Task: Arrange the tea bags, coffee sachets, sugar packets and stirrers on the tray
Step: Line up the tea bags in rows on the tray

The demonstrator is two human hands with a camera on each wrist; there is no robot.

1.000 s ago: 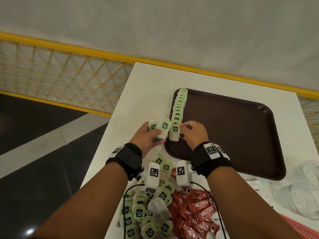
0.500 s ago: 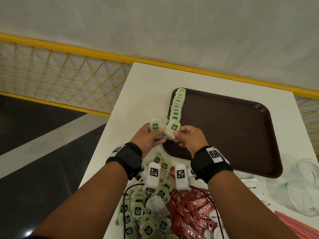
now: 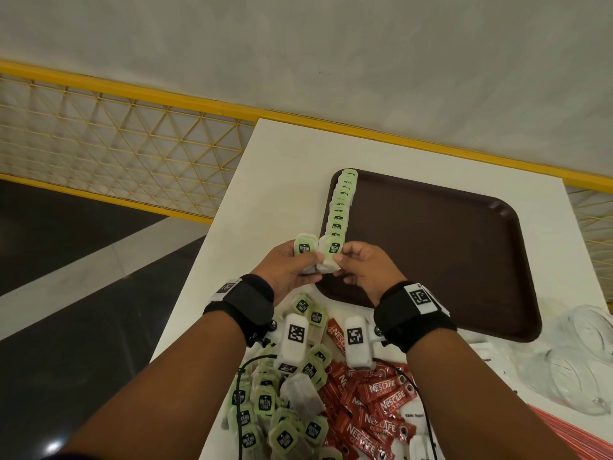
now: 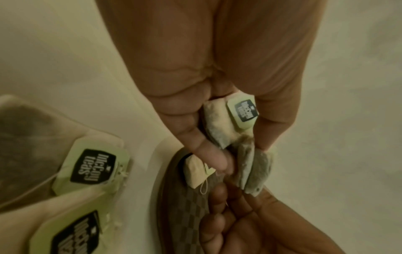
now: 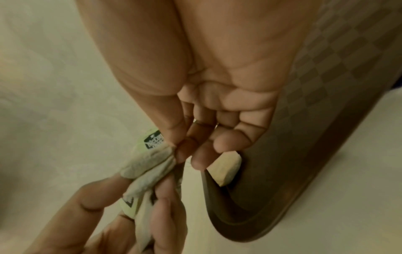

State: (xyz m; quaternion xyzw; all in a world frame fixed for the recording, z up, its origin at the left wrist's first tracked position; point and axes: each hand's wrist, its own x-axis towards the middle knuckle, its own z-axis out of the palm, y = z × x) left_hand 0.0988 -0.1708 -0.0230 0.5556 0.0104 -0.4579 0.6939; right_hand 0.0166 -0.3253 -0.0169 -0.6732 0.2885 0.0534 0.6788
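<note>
While both hands meet over the tray's near left corner, the scene reads as follows.

Table: a white table (image 3: 285,180) with a plain matte top; its far edge meets a yellow rail (image 3: 132,91) below a pale wall (image 3: 298,44).
Room: left of the table runs a yellow mesh fence (image 3: 116,154), and beyond it lies a dark glossy floor (image 3: 49,327) crossed by a lighter band.
Tray: a dark brown tray (image 3: 447,260) with a faint chequered surface lies flat on the table.
Row: a line of green-tagged tea bags (image 3: 341,207) stands along the tray's left edge, overlapping one another.
Left hand: the left hand (image 3: 288,270) holds a small bunch of tea bags (image 3: 303,250), fingers and thumb curled round them.
Right hand: the right hand (image 3: 365,270) pinches a tea bag (image 3: 331,257) between thumb and fingertips, right against the left hand's bunch.
Loose pile: more tea bags (image 3: 275,410) lie heaped on the near table, touching red coffee sachets (image 3: 381,403).
Sugar: white sugar packets (image 3: 414,416) lie partly hidden under the sachets.
Stirrers: red stirrers (image 3: 570,433) show at the lower right edge.
Plastic: clear crumpled packaging (image 3: 577,360) lies to the right of the tray.
</note>
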